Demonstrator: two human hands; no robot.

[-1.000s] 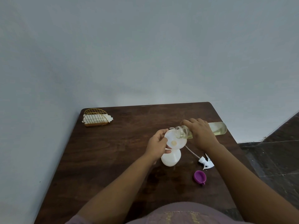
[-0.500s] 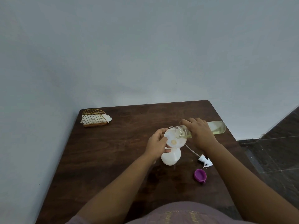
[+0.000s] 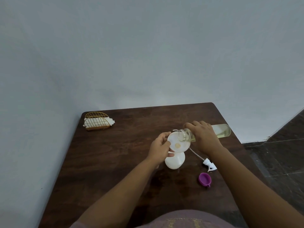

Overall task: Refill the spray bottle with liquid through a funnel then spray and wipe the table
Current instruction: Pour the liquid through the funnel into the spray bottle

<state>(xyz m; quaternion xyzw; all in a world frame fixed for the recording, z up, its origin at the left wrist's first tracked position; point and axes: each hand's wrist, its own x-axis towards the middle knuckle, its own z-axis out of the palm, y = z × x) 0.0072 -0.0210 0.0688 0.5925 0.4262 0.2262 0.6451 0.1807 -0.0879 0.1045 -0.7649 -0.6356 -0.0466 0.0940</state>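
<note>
Right hand [image 3: 204, 137] grips the clear bottle [image 3: 220, 131] lying nearly level, mouth pointing left over the funnel [image 3: 174, 145]; left hand [image 3: 160, 148] pinches the funnel's rim.

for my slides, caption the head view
Right hand tips clear bottle over funnel, steadied by left hand.

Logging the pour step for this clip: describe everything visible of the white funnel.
The white funnel looks like smooth, slightly translucent plastic, with a wide round bowl. It sits in the neck of the white spray bottle, its stem hidden. The left hand pinches its near-left rim. The tilted clear bottle, gripped by the right hand, has its mouth over the far rim. A small yellowish pool lies at its centre.
</note>
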